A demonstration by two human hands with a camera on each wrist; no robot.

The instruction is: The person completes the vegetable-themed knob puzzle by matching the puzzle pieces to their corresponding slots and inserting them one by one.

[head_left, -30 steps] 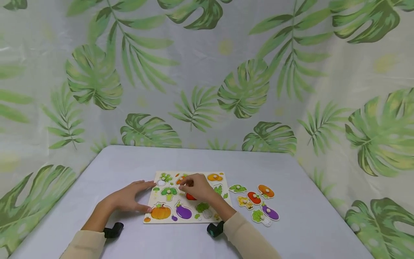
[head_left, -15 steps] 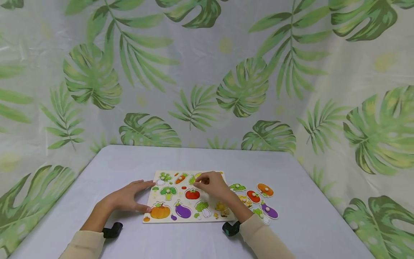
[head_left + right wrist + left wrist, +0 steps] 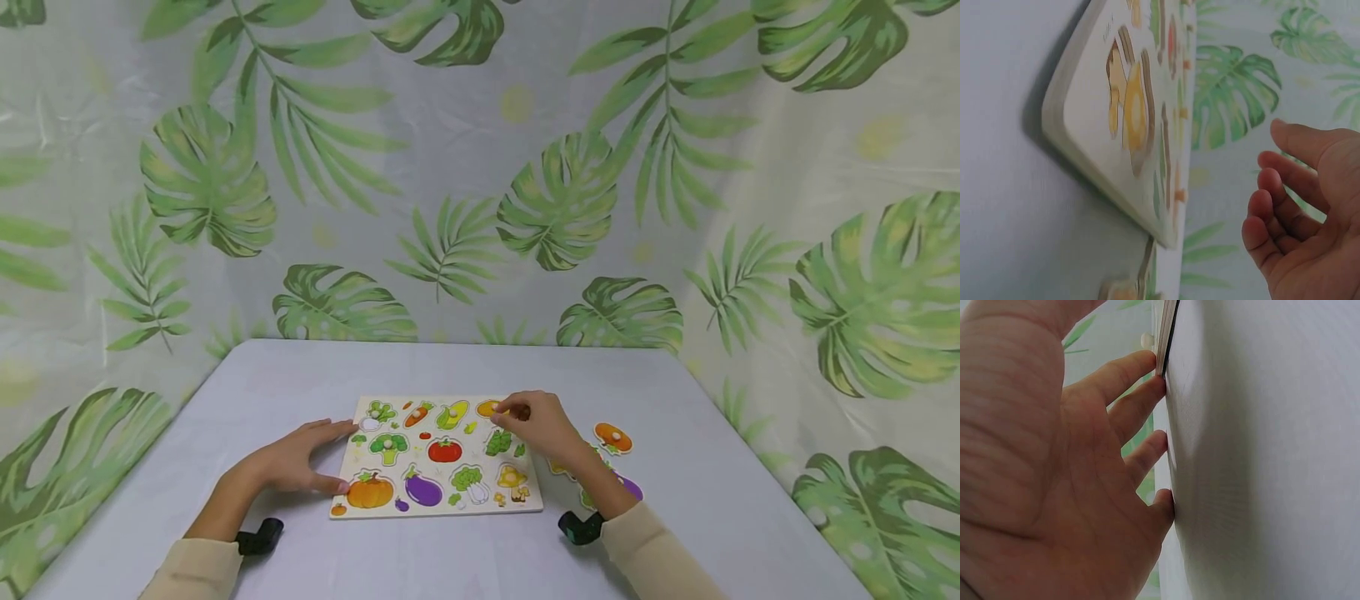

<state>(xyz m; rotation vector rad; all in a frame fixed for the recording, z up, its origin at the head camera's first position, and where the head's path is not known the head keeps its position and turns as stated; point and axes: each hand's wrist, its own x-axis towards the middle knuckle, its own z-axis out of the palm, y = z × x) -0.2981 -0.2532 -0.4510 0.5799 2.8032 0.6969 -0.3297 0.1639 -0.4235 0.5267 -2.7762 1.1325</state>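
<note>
While the left hand stays braced at the left edge of the puzzle board, the right hand has shifted rightward in the last second, from above the carrot, past the corn, to the upper right corner. It now hangs above the orange corner piece.

Grip, right: the wrist view shows the thumb apart from loosely curled fingers, pinching nothing, with a gap between hand and board. Grip, left: fingers spread and extended, tips against the board's edge, thumb at the lower left; nothing is grasped.

Position: the board lies flat on the white table, with no displacement noted beyond a slight camera drift.

Significance: the corn is now uncovered, its knob visible. Carrot, corn, orange corner piece and broccoli carry knobs and are judged seated. No knob is seen on the tomato picture or eggplant picture, which are judged unfilled.

Off the board to the right, an orange loose piece lies in plain sight; a purple loose piece is partly hidden by the right forearm.
</note>
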